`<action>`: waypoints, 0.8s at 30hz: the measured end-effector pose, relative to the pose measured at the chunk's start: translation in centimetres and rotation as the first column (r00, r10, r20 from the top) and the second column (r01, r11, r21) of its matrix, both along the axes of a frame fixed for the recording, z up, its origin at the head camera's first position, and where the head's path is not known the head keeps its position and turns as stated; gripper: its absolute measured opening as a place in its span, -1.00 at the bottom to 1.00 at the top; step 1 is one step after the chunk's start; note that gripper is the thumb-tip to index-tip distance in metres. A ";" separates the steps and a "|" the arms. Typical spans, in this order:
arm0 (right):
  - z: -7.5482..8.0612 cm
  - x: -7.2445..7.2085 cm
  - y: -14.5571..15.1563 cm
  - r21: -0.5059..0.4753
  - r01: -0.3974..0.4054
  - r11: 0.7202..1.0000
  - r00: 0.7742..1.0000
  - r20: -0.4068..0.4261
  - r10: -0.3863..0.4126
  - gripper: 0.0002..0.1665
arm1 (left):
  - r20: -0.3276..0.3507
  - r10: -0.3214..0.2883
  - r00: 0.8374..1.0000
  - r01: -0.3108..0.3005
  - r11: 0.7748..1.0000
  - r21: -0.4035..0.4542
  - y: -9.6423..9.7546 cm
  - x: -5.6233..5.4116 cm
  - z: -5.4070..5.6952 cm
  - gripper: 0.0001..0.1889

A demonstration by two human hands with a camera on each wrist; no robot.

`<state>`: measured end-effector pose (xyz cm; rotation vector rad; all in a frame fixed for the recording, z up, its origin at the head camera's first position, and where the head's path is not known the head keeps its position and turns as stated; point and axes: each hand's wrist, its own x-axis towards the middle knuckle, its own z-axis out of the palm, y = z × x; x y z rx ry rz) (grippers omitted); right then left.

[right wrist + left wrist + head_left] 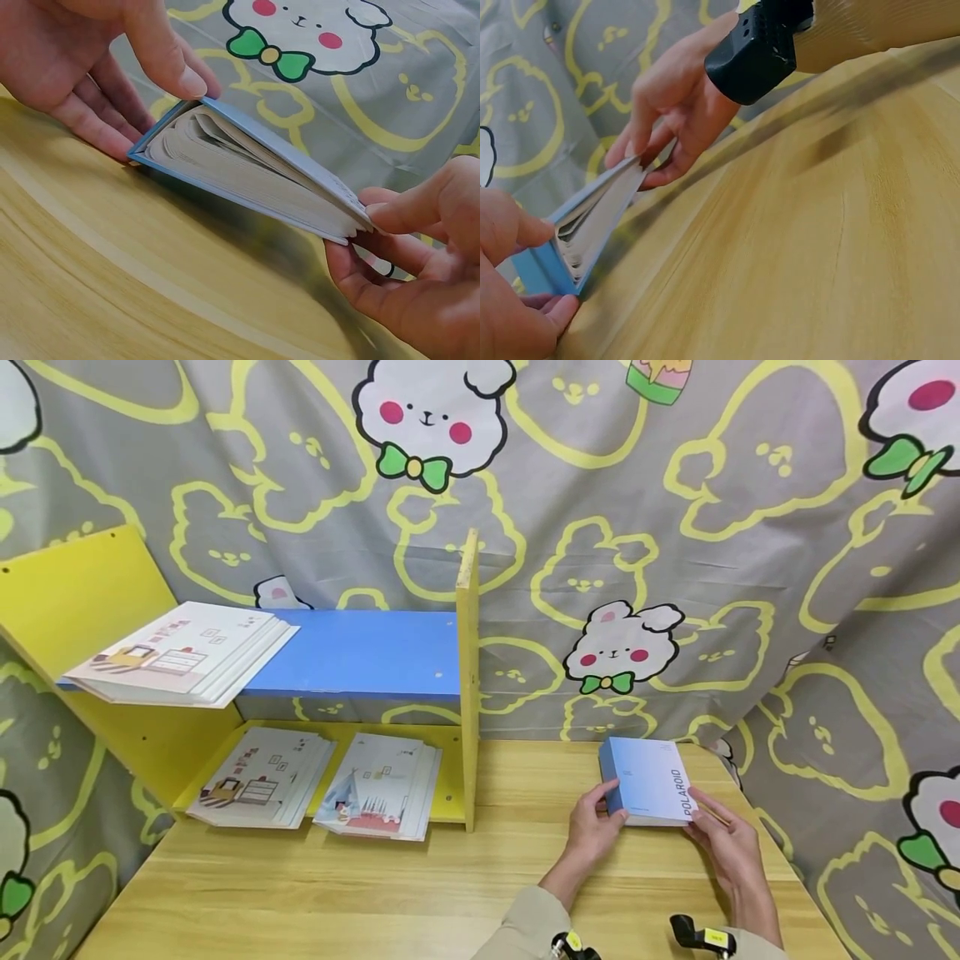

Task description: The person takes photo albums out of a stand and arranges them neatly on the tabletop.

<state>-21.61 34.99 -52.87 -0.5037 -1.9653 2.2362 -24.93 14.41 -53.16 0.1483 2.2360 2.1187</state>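
A photo album with a blue-to-white cover lettered POLAROID is held between both hands over the right side of the table. My left hand pinches its blue spine side, thumb on top and fingers beneath in the right wrist view. At the opposite edge, my right hand pinches the covers between thumb and fingers. Seen from the right wrist, the album is slightly raised and tilted, its thick pages showing between the covers. A shadow falls on the wood below it.
Left of the hands stands a yellow shelf unit with a blue upper board and an upright yellow side panel. White illustrated books lie on it: one stack above, two below. A patterned curtain hangs behind the wooden table.
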 end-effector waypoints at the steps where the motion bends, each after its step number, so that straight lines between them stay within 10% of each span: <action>1: 0.0 0.0 0.0 -0.009 0.004 1.000 1.000 0.004 -0.004 -0.41 | 0.001 -0.001 1.000 0.001 1.000 -0.005 0.0 0.0 0.0 -0.49; 24: -0.6 -0.2 0.0 0.055 0.012 0.998 1.000 0.022 -0.014 -0.38 | -0.041 0.028 0.999 -0.033 0.992 -0.125 0.3 -0.1 -0.2 -0.54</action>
